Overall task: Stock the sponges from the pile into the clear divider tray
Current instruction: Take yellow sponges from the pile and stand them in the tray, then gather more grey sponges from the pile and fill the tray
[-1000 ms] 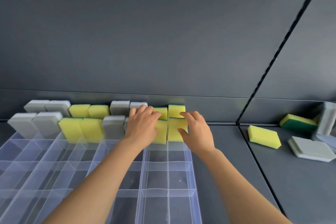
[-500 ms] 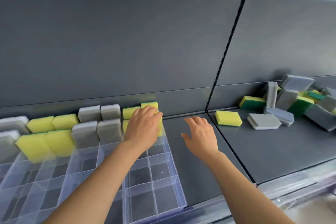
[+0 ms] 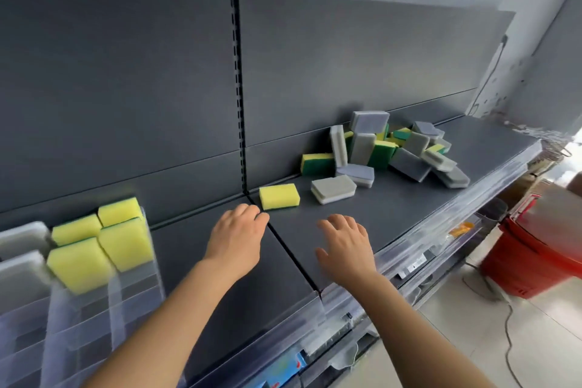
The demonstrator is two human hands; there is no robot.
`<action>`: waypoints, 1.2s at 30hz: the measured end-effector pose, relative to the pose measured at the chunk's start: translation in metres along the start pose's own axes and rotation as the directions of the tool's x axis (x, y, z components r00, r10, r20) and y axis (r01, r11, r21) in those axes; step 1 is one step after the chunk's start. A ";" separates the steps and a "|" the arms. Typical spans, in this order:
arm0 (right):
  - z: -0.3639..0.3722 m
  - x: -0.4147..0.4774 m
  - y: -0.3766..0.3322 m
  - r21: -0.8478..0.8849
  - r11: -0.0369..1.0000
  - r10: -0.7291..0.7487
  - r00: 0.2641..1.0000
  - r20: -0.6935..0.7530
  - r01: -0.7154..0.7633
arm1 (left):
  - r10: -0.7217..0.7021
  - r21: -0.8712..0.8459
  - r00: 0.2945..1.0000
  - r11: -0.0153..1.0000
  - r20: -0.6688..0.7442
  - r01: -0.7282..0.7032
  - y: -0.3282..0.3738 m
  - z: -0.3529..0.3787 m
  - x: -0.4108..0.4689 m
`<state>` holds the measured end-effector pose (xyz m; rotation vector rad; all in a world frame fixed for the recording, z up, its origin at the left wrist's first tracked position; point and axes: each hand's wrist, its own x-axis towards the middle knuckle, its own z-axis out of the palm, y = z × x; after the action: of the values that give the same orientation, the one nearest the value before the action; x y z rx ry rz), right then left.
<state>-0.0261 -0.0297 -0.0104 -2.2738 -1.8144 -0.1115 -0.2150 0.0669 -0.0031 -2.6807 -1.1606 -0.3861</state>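
A: The left hand (image 3: pixel 234 239) and the right hand (image 3: pixel 345 247), what do they hold?

B: Nothing. Both are empty, with loose fingers and palms down over the dark shelf (image 3: pixel 425 198). They are apart. The left one is in the middle of the frame and the right one is just to the right of it.

A: Is a sponge close by?

B: Yes. One yellow sponge (image 3: pixel 279 196) lies flat just above the left hand's fingertips. I cannot tell if a finger touches it. A grey sponge (image 3: pixel 333 189) lies flat just to the right of the yellow one.

A: And the pile?

B: The pile of sponges (image 3: pixel 400 148) is further up and to the right, against the back wall of the shelf. It has grey ones and yellow-and-green ones. Some lie flat, some lean and some stand on edge.

A: Where is the clear divider tray (image 3: pixel 115 318)?

B: At the lower left of the frame, and it looks blurry. Four yellow sponges in the tray (image 3: pixel 124 244) stand on edge at its far right end, two in front and two behind. Grey sponges in the tray (image 3: pixel 22 274) stand to the left of them, cut off by the frame edge.

A: What else is there?

B: Red baskets (image 3: pixel 529 261) sit on the floor at the right edge, and a cable (image 3: pixel 507 324) lies on the floor near them.
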 end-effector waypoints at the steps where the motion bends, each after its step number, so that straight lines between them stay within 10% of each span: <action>1: -0.003 -0.002 0.015 -0.003 1.000 0.013 1.000 0.004 -0.013 | 0.009 -0.010 1.000 1.000 0.004 -0.009 0.014 0.002 0.008; 27: -0.044 0.061 0.349 -0.061 0.962 0.265 0.964 -0.017 -0.266 | 0.154 -0.247 0.988 0.958 0.022 -0.144 0.295 0.053 0.267; 36: -0.029 0.145 0.430 0.033 0.941 0.336 0.941 0.039 -0.337 | -0.120 -0.532 0.978 0.824 0.169 0.194 0.334 0.087 0.370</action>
<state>0.4265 0.0127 -0.0098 -2.5305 -1.3984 0.0207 0.2885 0.1190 0.0054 -3.1374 -1.5106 -0.6725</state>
